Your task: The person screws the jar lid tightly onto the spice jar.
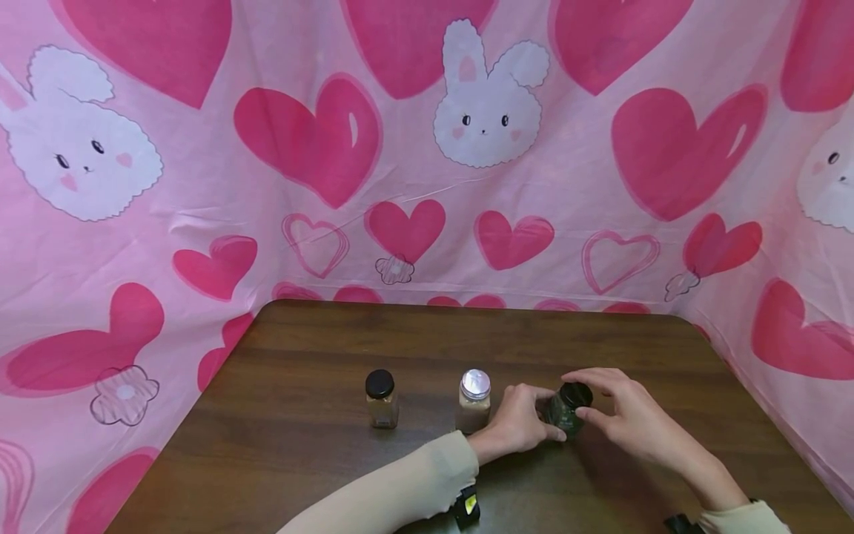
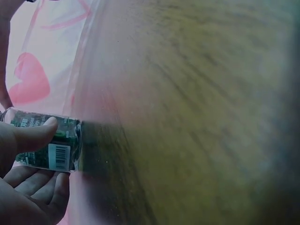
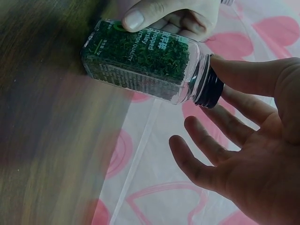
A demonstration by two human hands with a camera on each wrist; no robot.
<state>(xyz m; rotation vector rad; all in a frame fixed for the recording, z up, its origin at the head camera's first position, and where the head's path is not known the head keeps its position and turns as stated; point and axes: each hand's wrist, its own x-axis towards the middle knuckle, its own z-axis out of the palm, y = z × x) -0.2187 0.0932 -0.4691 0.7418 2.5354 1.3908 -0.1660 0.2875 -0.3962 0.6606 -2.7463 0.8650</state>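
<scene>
A clear jar of chopped parsley [image 3: 140,61], full of green flakes, is tilted just above the tabletop in the right wrist view. My left hand [image 1: 519,419] grips its body, with the thumb across the label side and the fingers beneath in the left wrist view. At the jar's mouth sits a black lid [image 3: 212,89], and some of the threaded glass neck shows beside it. My right hand [image 1: 634,415] pinches this lid between thumb and forefinger, while its other fingers spread away from the jar.
Left of my hands, a spice jar with a silvery top [image 1: 475,400] stands upright close to the left wrist. Farther left stands another jar with a black cap [image 1: 381,399]. The brown wooden table [image 1: 300,460] is bordered by pink heart-patterned cloth [image 1: 414,178].
</scene>
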